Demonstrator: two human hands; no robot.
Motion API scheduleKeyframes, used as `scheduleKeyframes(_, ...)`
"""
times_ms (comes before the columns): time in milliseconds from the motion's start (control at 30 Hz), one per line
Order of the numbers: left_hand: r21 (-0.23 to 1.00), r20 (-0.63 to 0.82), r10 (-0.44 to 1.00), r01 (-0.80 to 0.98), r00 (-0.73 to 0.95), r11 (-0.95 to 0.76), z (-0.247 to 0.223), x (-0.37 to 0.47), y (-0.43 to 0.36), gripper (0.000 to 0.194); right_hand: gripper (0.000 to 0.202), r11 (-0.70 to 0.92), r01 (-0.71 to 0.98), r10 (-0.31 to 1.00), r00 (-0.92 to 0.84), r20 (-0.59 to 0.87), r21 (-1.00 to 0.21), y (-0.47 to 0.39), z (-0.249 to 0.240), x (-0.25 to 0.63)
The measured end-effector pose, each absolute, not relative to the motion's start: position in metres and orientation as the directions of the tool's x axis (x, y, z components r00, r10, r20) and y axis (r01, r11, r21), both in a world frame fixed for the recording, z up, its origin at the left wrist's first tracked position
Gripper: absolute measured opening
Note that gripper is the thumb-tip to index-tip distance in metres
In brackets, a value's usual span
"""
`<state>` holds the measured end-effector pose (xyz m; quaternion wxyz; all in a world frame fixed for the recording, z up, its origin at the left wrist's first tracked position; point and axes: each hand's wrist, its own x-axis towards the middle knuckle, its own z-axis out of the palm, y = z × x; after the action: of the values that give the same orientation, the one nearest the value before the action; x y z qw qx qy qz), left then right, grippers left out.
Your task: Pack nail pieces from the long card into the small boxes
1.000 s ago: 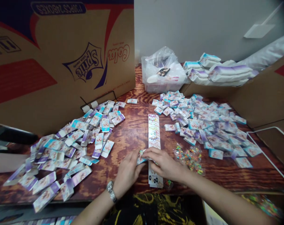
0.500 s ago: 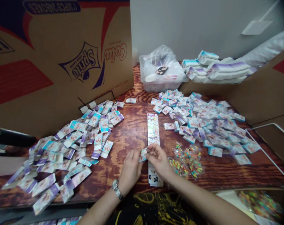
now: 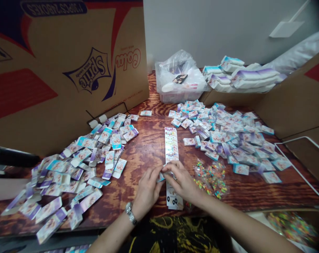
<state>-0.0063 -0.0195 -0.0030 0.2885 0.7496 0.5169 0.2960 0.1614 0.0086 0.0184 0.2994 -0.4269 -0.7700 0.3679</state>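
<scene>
My left hand (image 3: 148,186), with a watch on its wrist, is closed on a small white and blue box (image 3: 160,176) near the table's front edge. The fingers of my right hand (image 3: 180,180) pinch the same box from the right and cover much of it. Under my right hand runs a long strip of printed sticker sheets (image 3: 171,144). Small clear bags of colourful candy (image 3: 210,177) lie just right of my right hand. Loose boxes form a left pile (image 3: 81,156) and a larger right pile (image 3: 235,140).
A big cardboard carton (image 3: 70,70) stands at the back left. Behind the table's middle is a plastic bin (image 3: 175,95) with clear bags. Wrapped packs (image 3: 254,78) rest at the back right. A carton of candy bags (image 3: 293,225) sits at the lower right. Part of another person's arm (image 3: 6,189) shows at the left.
My right hand's fingers have closed in over the box and now hide more of it. My left hand has barely moved. The whole view has shifted slightly.
</scene>
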Motion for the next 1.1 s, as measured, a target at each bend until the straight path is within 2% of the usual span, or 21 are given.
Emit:
scheduleKeyframes(133,0.753,0.164,0.939,0.576,0.302,-0.317,-0.005,-0.005,-0.02,0.041,0.015,0.32,0.447,0.929,-0.323,0.183,-0.835,0.008,0.012,0.156)
scheduleKeyframes(233,0.739,0.16,0.939,0.593,0.305,-0.319,-0.006,-0.006,-0.021,0.035,0.026,0.142,0.409,0.976,-0.209,0.059,-0.902,0.005,0.005,0.151)
scheduleKeyframes(300,0.719,0.158,0.935,0.612,0.317,-0.329,-0.007,-0.007,-0.021,0.034,0.023,0.026,0.322,0.982,-0.183,-0.036,-0.947,0.001,0.003,0.148)
scheduleKeyframes(433,0.608,0.236,0.922,0.693,0.306,-0.386,-0.008,-0.008,-0.021,0.039,0.025,-0.081,0.105,0.986,-0.14,-0.095,-0.991,-0.006,0.006,0.143)
scheduleKeyframes(600,0.472,0.294,0.909,0.782,0.296,-0.407,-0.012,-0.008,-0.022,0.043,0.02,-0.227,-0.093,0.968,-0.127,-0.215,-0.969,-0.006,0.01,0.138)
scheduleKeyframes(733,0.451,0.305,0.906,0.794,0.293,-0.408,-0.013,-0.005,-0.024,0.044,0.017,-0.27,-0.222,0.962,-0.094,-0.255,-0.937,-0.004,0.007,0.132)
scheduleKeyframes(800,0.463,0.314,0.909,0.792,0.274,-0.398,-0.014,-0.004,-0.025,0.046,0.017,-0.274,-0.212,0.962,-0.079,-0.263,-0.938,-0.003,0.005,0.13)
scheduleKeyframes(933,0.455,0.314,0.925,0.821,0.215,-0.345,-0.016,-0.002,-0.027,0.062,0.014,-0.231,-0.088,0.973,-0.033,-0.228,-0.969,-0.004,0.005,0.128)
scheduleKeyframes(1100,0.392,0.255,0.934,0.857,0.25,-0.336,-0.02,0.001,-0.028,0.068,0.011,-0.06,0.191,0.998,-0.024,-0.066,-0.98,-0.005,0.01,0.128)
